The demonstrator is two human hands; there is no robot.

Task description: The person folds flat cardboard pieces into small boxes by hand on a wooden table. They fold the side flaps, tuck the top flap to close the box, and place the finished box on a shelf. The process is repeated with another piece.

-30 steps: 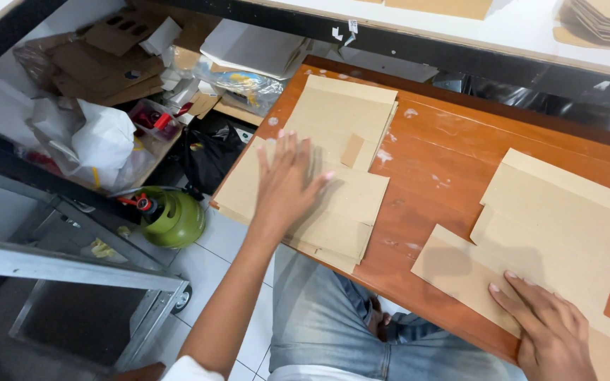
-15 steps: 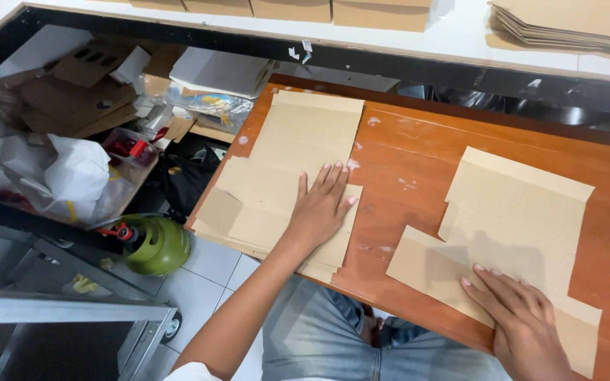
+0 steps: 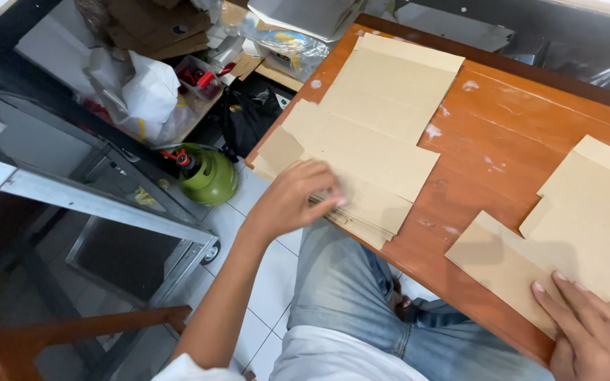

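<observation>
Far left, lower corner: part of a brown wooden frame [image 3: 58,339] below a grey metal rack [image 3: 100,204] on the white tiled floor [image 3: 270,282]. Behind the rack, a white plastic bag [image 3: 146,92] lies among cardboard scraps, with a small clear box holding red items [image 3: 195,76] just beside it. A green gas cylinder [image 3: 210,176] with a red fitting on top stands on the tiles, near the table's left corner; a black bag [image 3: 248,113] sits just behind it. The orange-brown wooden table [image 3: 510,134] runs from centre to right edge, with pale scuffs on its surface. Left stack of flat brown cardboard sheets [image 3: 375,120] lies along the table's left edge, sheets offset, the lower ones overhanging the near corner. Left hand [image 3: 294,197] is at the near end of this stack, fingers curled and close together, fingertips on the sheet edges at the corner; whether it pinches a sheet or only presses on them, I cannot tell. Below the table edge, blue jeans [image 3: 347,289] and a white shirt hem show. Right stack of cardboard sheets [image 3: 587,219] lies at the table's right side, well apart from the left stack, one sheet reaching toward the near edge. Right hand [image 3: 594,339] rests flat on that lower sheet, fingers spread and extended, pressing down, gripping nothing.
</observation>
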